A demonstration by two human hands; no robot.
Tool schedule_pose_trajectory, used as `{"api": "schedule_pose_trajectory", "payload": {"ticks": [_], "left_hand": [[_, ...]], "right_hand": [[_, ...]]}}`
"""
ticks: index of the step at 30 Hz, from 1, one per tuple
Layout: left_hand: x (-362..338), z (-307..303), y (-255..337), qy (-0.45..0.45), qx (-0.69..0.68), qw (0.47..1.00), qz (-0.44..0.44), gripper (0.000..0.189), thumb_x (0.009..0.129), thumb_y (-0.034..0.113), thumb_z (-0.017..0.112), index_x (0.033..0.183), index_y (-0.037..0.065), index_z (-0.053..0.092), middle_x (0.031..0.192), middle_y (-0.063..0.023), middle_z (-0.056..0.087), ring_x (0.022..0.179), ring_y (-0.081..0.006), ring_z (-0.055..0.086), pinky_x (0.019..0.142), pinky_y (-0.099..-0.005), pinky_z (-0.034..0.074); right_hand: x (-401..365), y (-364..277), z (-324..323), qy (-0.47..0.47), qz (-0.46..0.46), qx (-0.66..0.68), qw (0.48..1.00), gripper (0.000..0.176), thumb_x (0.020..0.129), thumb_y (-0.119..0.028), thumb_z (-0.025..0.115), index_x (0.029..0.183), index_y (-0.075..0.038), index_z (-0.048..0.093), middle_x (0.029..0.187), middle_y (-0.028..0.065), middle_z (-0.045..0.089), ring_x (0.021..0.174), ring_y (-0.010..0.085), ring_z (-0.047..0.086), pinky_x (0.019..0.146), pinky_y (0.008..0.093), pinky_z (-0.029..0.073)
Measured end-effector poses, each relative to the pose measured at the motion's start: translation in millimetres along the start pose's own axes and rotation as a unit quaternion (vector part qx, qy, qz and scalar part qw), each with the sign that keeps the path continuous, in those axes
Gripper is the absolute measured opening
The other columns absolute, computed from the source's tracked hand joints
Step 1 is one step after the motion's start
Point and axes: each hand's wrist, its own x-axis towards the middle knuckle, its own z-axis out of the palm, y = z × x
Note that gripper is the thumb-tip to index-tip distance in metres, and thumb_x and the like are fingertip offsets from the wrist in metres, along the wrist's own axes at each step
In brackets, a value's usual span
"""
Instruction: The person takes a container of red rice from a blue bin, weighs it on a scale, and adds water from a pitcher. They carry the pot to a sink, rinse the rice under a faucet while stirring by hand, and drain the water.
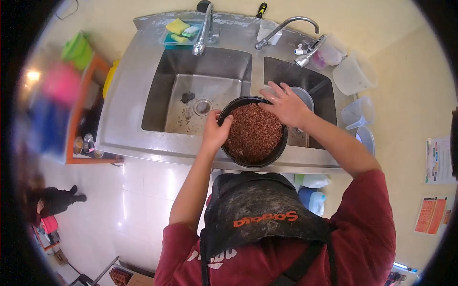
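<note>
A black round pot [276, 155] full of reddish-brown grains [253, 136] rests on the front edge of the steel double sink [129, 114], over the divider between the two basins. My left hand [215, 131] grips the pot's left rim. My right hand [285, 104] lies on the pot's far right rim with fingers spread, palm down over the grains.
The left basin [200, 95] holds a drain with bits of debris. Two taps [202, 28] [286, 26] and a spray head [307, 55] hang over the basins. A sponge tray [181, 31] sits behind; clear plastic jugs [353, 74] stand at right. Another person stands far left.
</note>
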Motion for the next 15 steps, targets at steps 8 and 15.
{"api": "schedule_pose_trajectory", "payload": {"ticks": [8,15], "left_hand": [[-9,4,-19,-0.029,0.076,0.996,0.047,0.026,0.088,0.003,0.051,0.114,0.0,0.057,0.104,-0.0268,0.064,0.105,-0.0464,0.058,0.092,-0.0489,0.046],[-52,35,-39,0.081,0.097,0.992,0.026,0.034,0.087,0.007,0.052,0.12,-0.004,0.051,0.115,-0.0308,0.057,0.11,-0.0478,0.054,0.095,-0.0521,0.043]], "right_hand": [[-24,-12,-12,-0.289,0.087,0.053,0.952,0.058,0.084,-0.019,0.06,0.139,-0.039,0.054,0.133,0.0136,0.048,0.133,0.0353,0.042,0.102,0.0503,0.041],[-36,-65,-67,-0.246,0.249,0.228,0.909,0.046,0.084,-0.014,0.057,0.129,-0.011,0.061,0.123,0.0226,0.057,0.12,0.0412,0.052,0.098,0.0478,0.046]]}}
